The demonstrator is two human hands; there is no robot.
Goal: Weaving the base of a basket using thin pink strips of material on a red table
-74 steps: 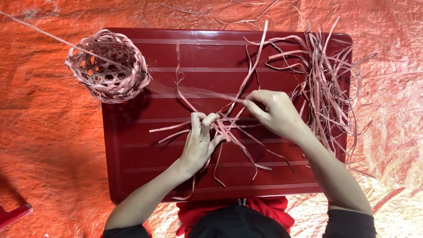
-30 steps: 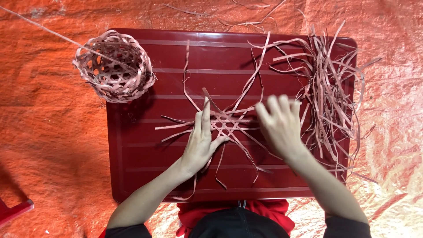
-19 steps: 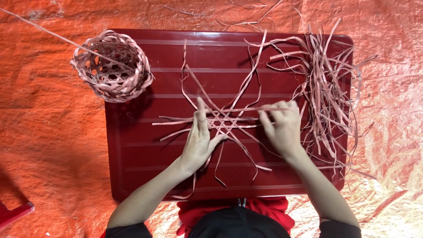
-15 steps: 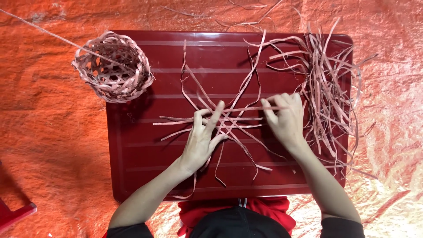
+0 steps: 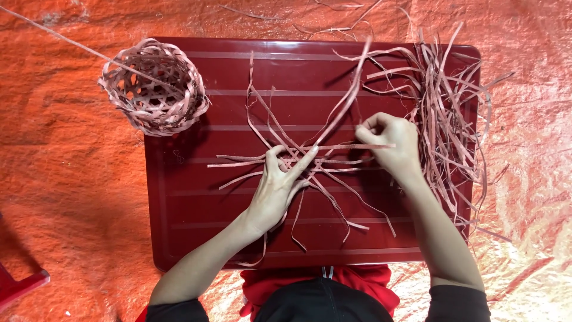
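One finished basket [image 5: 153,86] sits on the tabletop [image 5: 190,226]. I judge the weave [image 5: 304,160] barely started: my left hand [image 5: 275,189] presses it flat, fingers spread, while my right hand [image 5: 390,144] pinches a strip [image 5: 342,146], with a pile of strips [image 5: 444,119] left.

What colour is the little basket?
Pale pink basket, seen best from the head view.

Pale pink strips [image 5: 310,158] lie crisscrossed flat, star-like, mid-table, woven at the centre, one long strip rising up-right.

1 head view, straight down, close
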